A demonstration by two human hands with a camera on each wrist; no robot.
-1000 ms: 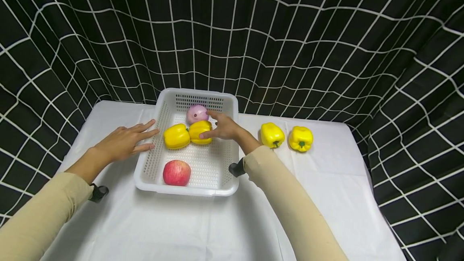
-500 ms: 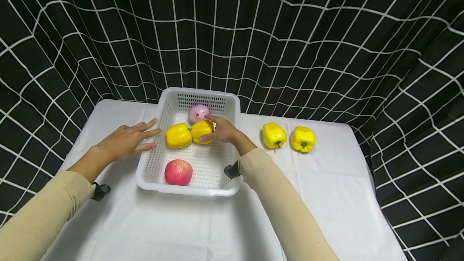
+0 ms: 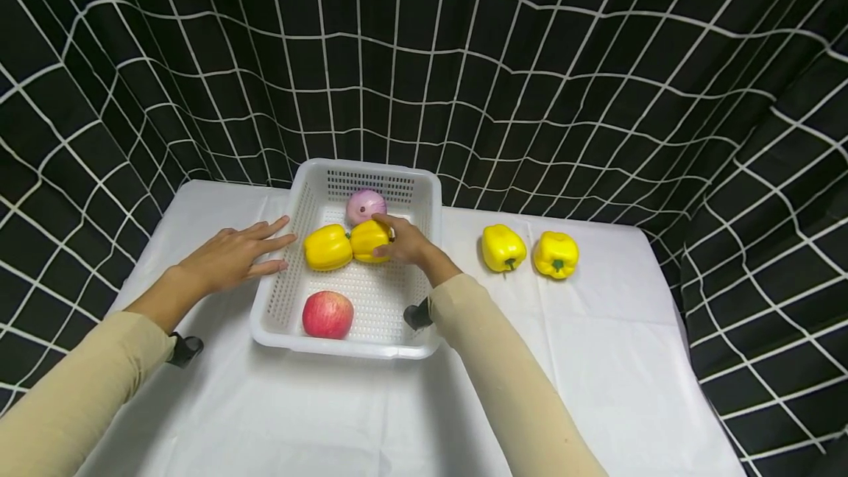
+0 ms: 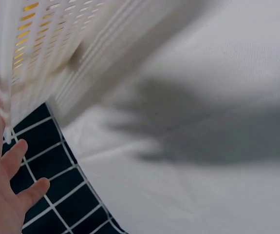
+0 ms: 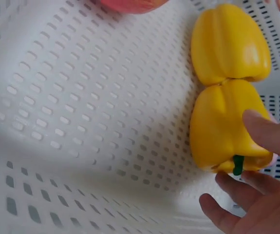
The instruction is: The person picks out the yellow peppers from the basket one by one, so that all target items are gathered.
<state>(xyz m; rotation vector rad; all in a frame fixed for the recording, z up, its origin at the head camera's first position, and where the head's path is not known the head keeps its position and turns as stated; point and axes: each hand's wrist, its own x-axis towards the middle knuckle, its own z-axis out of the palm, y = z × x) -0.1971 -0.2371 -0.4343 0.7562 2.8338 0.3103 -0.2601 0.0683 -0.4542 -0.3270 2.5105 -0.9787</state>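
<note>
In the head view, a white plastic basket [image 3: 344, 348] holds a yellow bell pepper [image 3: 369, 240] at its middle, with a second yellow bell pepper [image 3: 327, 247] end to end on its left. My right hand [image 3: 409, 243] grips the first pepper at its stem end. The right wrist view has the thumb [image 5: 264, 130] on the pepper's side and the fingers [image 5: 239, 190] by its green stem. My left hand [image 3: 228, 260] has its fingers spread, fingertips at the basket's left rim. A purple onion [image 3: 366, 206] lies behind the gripped pepper. A red apple [image 3: 327, 315] sits near the basket's front wall.
Two more yellow bell peppers, a nearer one [image 3: 503, 247] and one farther right [image 3: 556, 255], stand on the white tablecloth [image 3: 616, 344] outside the basket. A black curtain [image 3: 464, 79] with white grid lines rises behind and at both sides.
My right hand has shifted slightly and lowered round the stem end of the pepper, its index finger now nearer the pepper. The left hand stays at the rim. The head view has shifted slightly.
</note>
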